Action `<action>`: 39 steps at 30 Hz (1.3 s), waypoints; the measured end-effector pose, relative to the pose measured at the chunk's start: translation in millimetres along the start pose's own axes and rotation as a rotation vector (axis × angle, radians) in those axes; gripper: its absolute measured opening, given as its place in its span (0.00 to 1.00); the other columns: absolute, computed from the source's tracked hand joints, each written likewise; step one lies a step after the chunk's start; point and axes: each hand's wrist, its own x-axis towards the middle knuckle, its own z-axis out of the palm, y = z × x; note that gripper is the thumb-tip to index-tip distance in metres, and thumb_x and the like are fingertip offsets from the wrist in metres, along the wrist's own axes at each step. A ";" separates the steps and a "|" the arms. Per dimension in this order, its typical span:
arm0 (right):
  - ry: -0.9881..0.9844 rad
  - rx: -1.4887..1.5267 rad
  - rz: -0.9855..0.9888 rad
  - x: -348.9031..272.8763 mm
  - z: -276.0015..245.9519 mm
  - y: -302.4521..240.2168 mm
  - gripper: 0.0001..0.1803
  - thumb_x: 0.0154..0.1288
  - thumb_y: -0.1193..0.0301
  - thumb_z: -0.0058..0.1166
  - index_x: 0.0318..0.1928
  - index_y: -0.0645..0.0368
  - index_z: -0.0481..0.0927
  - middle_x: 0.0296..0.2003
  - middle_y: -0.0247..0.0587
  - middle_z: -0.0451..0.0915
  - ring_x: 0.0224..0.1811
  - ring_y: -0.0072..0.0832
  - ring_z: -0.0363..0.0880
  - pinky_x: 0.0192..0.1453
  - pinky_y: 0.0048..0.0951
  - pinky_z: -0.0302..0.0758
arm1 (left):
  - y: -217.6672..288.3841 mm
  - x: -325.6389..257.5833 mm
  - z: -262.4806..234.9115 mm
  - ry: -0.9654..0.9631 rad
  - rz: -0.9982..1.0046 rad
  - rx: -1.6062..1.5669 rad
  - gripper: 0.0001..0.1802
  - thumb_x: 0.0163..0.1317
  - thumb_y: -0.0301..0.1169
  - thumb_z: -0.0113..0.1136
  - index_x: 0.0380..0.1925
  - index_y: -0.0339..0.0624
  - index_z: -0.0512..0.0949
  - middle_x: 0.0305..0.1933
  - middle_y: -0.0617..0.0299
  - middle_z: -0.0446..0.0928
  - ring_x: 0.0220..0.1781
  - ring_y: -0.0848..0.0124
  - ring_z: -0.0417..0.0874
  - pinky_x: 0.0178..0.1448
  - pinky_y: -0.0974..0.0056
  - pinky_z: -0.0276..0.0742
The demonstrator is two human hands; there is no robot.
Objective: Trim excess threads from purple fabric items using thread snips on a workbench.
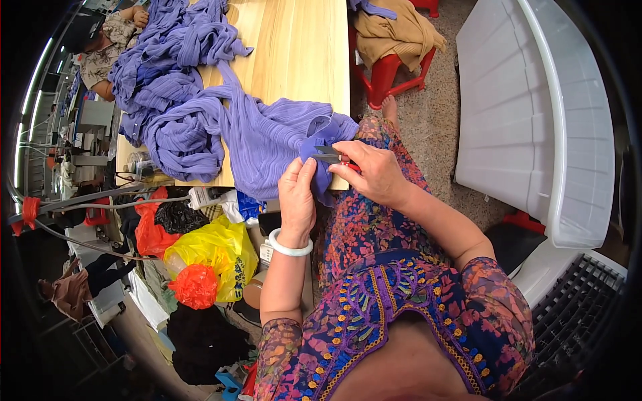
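Purple fabric (264,144) pinched in left hand (297,197); scissors (328,151) clamped in right hand (376,172), just beside that pinch; likely trimming, next calling for steady tension and careful snipping.

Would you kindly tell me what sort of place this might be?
Probably a garment workshop: purple cloth lies heaped on a wooden table, the right hand holds scissors at it, and tan cloth sits on a red stool.

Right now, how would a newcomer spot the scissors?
Find the pale wooden table, then the purple cloth at its near right corner. There the right hand holds the scissors. Dark pointed blades and red handles set them apart from the cloth.
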 end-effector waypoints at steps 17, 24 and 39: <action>0.050 -0.039 -0.064 -0.3 5.4 2.7 0.16 0.51 0.70 0.58 0.39 0.62 0.71 0.28 0.42 0.77 0.28 0.34 0.78 0.30 0.28 0.73 | -2.5 0.4 -0.5 0.026 -0.019 -0.005 0.08 0.63 0.28 0.46 0.35 0.38 0.74 0.33 0.70 0.74 0.33 0.85 0.71 0.38 0.78 0.68; 0.094 -0.017 -0.081 -0.3 8.5 6.7 0.14 0.52 0.71 0.58 0.38 0.63 0.72 0.28 0.42 0.76 0.26 0.31 0.77 0.29 0.25 0.72 | -3.3 1.6 -1.3 0.038 -0.039 -0.015 0.08 0.63 0.28 0.46 0.36 0.38 0.74 0.34 0.69 0.75 0.33 0.85 0.72 0.38 0.78 0.68; -0.128 0.854 0.527 19.1 23.7 5.8 0.19 0.54 0.78 0.54 0.47 0.63 0.65 0.28 0.29 0.72 0.31 0.11 0.69 0.36 0.15 0.67 | -14.0 2.1 -13.4 0.063 0.071 0.227 0.07 0.63 0.31 0.47 0.38 0.40 0.69 0.33 0.68 0.71 0.32 0.83 0.70 0.38 0.76 0.68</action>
